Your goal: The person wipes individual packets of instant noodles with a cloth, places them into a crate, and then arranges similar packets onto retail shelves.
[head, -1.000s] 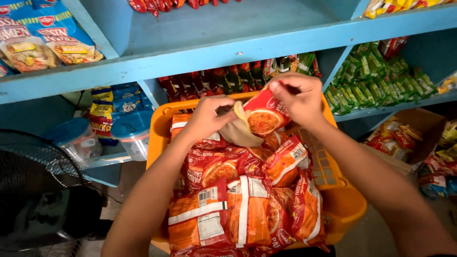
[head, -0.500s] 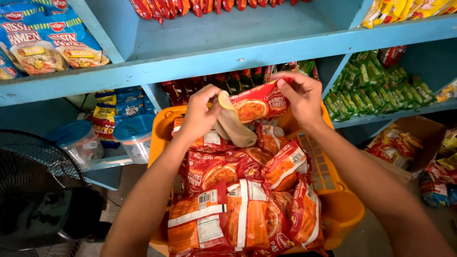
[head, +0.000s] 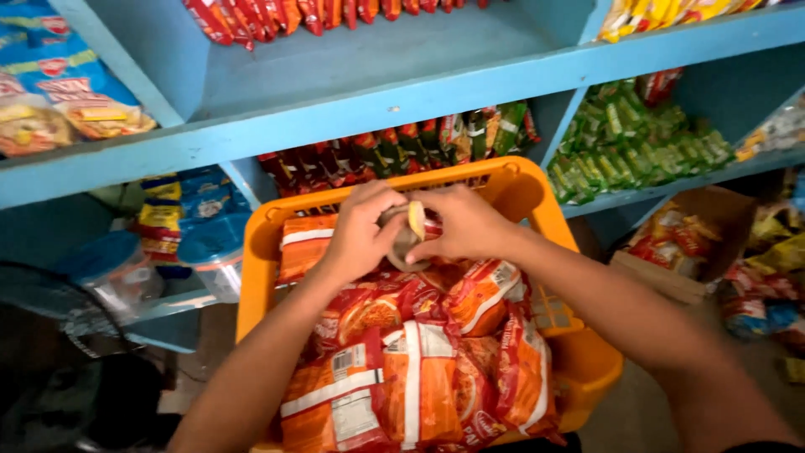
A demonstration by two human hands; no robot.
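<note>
Both hands, left hand (head: 356,235) and right hand (head: 464,223), pinch a roll of brown packing tape (head: 404,237) above the yellow plastic basket (head: 528,191) of red-orange noodle packets (head: 419,369).

Red-orange packets (head: 419,369) fill a yellow basket (head: 260,277) under blue shelves (head: 352,126).

Both hands meet over the far end of the yellow basket (head: 511,189): left hand (head: 359,235) and right hand (head: 465,225) pinch a small tan wrapper (head: 408,233). Red noodle packets (head: 419,361) fill the basket, blue shelf (head: 402,105) just beyond.
</note>
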